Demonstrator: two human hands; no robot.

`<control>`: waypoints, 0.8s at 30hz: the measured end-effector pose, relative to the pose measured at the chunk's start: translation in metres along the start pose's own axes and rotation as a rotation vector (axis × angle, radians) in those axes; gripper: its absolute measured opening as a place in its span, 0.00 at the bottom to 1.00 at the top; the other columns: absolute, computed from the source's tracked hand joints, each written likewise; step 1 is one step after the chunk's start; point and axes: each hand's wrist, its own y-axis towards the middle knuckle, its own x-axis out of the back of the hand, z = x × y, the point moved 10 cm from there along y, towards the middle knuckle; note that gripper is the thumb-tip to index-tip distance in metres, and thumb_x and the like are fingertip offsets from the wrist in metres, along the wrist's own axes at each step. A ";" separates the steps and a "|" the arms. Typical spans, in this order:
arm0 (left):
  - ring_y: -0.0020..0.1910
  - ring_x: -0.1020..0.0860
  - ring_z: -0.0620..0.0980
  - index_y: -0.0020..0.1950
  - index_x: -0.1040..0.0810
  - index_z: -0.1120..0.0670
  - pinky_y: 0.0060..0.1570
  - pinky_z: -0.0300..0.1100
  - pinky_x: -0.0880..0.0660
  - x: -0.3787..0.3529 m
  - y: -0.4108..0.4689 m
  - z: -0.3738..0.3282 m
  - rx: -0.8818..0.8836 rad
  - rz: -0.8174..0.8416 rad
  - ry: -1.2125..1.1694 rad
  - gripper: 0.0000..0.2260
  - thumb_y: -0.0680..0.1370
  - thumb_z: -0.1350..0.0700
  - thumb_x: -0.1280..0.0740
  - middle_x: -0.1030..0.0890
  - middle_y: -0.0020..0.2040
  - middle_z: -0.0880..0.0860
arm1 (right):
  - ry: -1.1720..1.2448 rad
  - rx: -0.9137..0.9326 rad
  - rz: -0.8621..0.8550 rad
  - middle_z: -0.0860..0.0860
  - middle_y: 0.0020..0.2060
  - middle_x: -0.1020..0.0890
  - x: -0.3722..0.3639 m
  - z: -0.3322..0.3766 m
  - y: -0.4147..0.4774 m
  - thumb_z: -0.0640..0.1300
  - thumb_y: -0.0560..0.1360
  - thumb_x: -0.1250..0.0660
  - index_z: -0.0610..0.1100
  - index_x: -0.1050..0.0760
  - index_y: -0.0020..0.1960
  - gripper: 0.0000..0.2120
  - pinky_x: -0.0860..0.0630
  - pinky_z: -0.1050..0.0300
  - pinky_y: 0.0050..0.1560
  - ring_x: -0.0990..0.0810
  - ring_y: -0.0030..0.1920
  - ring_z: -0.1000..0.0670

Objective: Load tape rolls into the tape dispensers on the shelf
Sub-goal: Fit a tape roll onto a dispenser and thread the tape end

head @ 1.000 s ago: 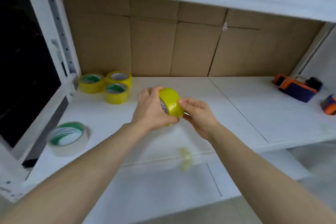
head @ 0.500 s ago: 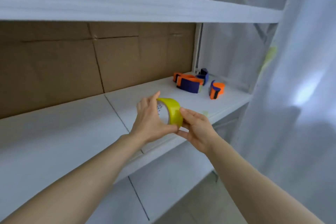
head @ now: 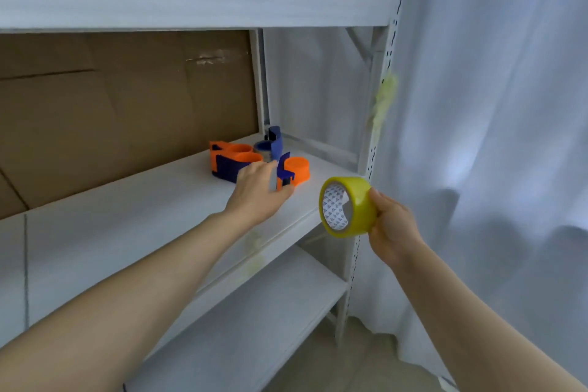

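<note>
Holding the yellow tape roll at centre right of the frame, just off the shelf's front edge, the right hand has its grip curled round the roll's outer rim. Mid-frame, the left hand reaches over the white shelf, grip spread, thumb just beside the orange-and-blue tape dispenser; blur hides any contact. An orange-and-navy dispenser and a blue dispenser lie behind it.

- You get no readable text, numbers or brand names here.
- On the yellow tape roll, the inner core has a repeating dark triangle print, too small to read as lettering.
- The tape dispensers show no legible markings.
</note>
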 end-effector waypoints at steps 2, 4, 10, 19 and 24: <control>0.63 0.31 0.57 0.61 0.26 0.57 0.58 0.48 0.32 -0.021 0.034 0.011 0.025 0.028 0.065 0.17 0.75 0.53 0.32 0.26 0.59 0.56 | -0.046 0.015 -0.025 0.42 0.50 0.20 0.006 0.008 0.033 0.41 0.79 0.40 0.37 0.27 0.61 0.13 0.24 0.50 0.50 0.20 0.47 0.44; 0.63 0.29 0.57 0.63 0.26 0.57 0.56 0.49 0.28 -0.043 0.069 0.021 0.046 0.041 0.117 0.18 0.75 0.55 0.33 0.25 0.61 0.56 | -0.116 0.037 -0.039 0.40 0.53 0.20 0.003 0.016 0.068 0.42 0.78 0.38 0.38 0.26 0.61 0.14 0.25 0.46 0.57 0.21 0.52 0.41; 0.60 0.27 0.56 0.64 0.25 0.57 0.55 0.49 0.25 -0.099 0.158 0.037 0.084 0.043 0.354 0.15 0.78 0.57 0.40 0.23 0.60 0.56 | -0.323 0.054 0.013 0.43 0.52 0.20 -0.024 0.040 0.158 0.42 0.76 0.35 0.43 0.23 0.54 0.07 0.27 0.47 0.61 0.22 0.53 0.44; 0.61 0.29 0.56 0.62 0.27 0.57 0.55 0.46 0.30 -0.130 0.222 0.057 0.254 0.046 0.646 0.13 0.80 0.57 0.44 0.28 0.61 0.57 | -0.399 0.095 0.165 0.51 0.39 0.21 -0.058 0.045 0.247 0.42 0.78 0.37 0.44 0.22 0.52 0.06 0.29 0.62 0.38 0.25 0.40 0.53; 0.61 0.29 0.57 0.63 0.27 0.56 0.55 0.47 0.31 -0.140 0.225 0.053 0.348 0.032 0.736 0.14 0.79 0.55 0.41 0.27 0.61 0.57 | -0.389 0.114 0.246 0.51 0.41 0.22 -0.082 0.036 0.279 0.42 0.79 0.38 0.44 0.23 0.56 0.09 0.28 0.62 0.42 0.25 0.44 0.52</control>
